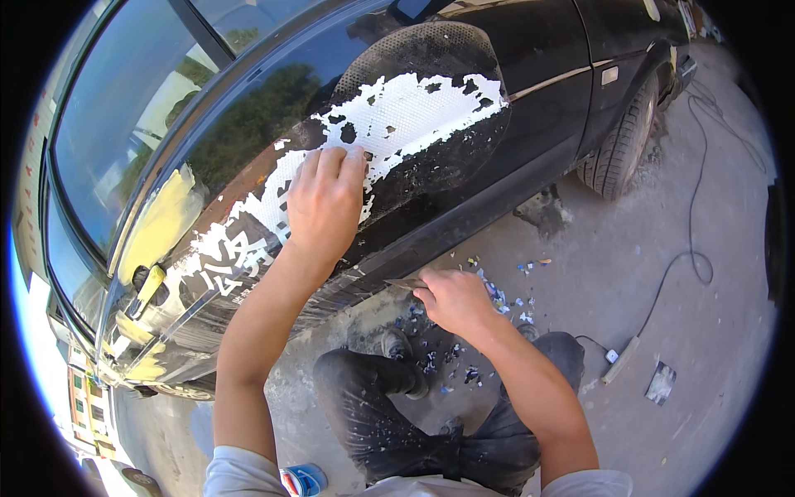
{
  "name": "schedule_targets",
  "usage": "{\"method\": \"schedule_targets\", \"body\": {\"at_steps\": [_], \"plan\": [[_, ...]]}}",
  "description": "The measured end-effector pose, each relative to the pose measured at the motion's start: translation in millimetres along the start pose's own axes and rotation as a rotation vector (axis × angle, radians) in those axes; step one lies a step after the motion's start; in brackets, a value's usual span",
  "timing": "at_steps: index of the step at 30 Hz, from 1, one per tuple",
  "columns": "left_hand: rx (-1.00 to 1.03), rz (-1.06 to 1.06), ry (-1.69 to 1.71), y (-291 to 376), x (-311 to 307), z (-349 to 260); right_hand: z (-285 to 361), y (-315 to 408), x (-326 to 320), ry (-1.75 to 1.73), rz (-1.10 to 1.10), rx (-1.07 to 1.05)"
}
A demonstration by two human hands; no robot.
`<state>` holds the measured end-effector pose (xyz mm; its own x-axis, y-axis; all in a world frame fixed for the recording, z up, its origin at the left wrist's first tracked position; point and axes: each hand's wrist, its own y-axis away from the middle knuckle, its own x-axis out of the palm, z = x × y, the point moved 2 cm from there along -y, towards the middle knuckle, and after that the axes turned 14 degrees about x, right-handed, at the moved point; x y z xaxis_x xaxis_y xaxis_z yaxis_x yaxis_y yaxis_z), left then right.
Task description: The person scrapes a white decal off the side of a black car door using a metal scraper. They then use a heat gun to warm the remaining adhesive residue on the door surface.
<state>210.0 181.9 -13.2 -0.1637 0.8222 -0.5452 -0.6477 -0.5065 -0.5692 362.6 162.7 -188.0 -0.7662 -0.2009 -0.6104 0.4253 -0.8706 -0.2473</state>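
Across the black car door (546, 105) runs a torn, ragged white decal (416, 115), part of which bears white writing. My left hand (326, 192) rests on the decal near its middle, fingers bent and fingertips against the torn edge. Whether a scrap is pinched there is hidden by the hand. Lower down, beside the door sill, my right hand (456, 301) grips a thin, flat scraper blade (405, 283). The blade points left, and its tip appears close to the sill. Around the decal, the door surface is dull and patchy.
Decal scraps (494, 292) litter the concrete between my feet and the car. To the right lie a power strip (621, 360), its cable (692, 217) and a dark flat sheet (660, 384). A blue can (304, 479) stands below left. Yellow filler (158, 227) covers part of the car's side.
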Motion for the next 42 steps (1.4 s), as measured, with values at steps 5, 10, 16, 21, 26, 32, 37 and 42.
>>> {"method": "schedule_targets", "body": {"at_steps": [5, 10, 16, 21, 26, 32, 37, 42], "plan": [[0.004, 0.114, -0.043, 7, 5, 0, 2, 0, -1, -0.011, 0.007, 0.001], [-0.037, 0.176, 0.145, 37, -10, -10, 4, -1, -3, 0.013, 0.032, -0.007], [-0.322, 0.326, 0.639, 93, -42, -22, 6, -2, -3, -0.004, 0.033, 0.016], [-0.492, 0.234, 0.819, 137, -37, -39, 23, -13, -25, -0.304, 0.005, 0.068], [-0.748, 0.357, 0.987, 183, 7, -87, 71, -81, -87, -0.341, -0.016, -0.056], [-0.889, 0.492, 1.157, 219, 27, -104, 141, -161, -130, 0.038, 0.007, -0.235], [-0.827, 0.492, 1.163, 224, 15, -100, 172, -167, -129, 0.291, 0.075, -0.202], [-0.72, 0.468, 1.208, 214, 13, -106, 202, -169, -123, 0.643, 0.056, -0.243]]}}
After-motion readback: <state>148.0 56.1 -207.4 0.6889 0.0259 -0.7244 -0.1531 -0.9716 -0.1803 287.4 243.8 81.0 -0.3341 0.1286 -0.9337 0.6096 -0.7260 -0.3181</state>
